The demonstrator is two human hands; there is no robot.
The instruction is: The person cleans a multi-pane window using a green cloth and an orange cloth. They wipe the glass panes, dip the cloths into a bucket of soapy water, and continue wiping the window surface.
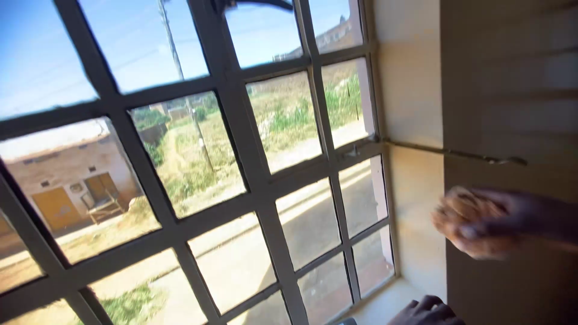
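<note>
My right hand [512, 219] comes in from the right edge, blurred by motion, and grips a tan, crumpled cloth [463, 207] against the beige wall [512, 90] beside the window. At the bottom edge, my left hand [427, 312] is only partly in view; it rests low by the pale window sill [385, 301] with its fingers curled. Whether it holds anything is hidden.
A large window with a dark metal grid [241, 126] fills the left and middle. Its panes show a road, grass, a pole and a low building outside. A thin metal window stay [451, 153] juts from the frame across the wall above my right hand.
</note>
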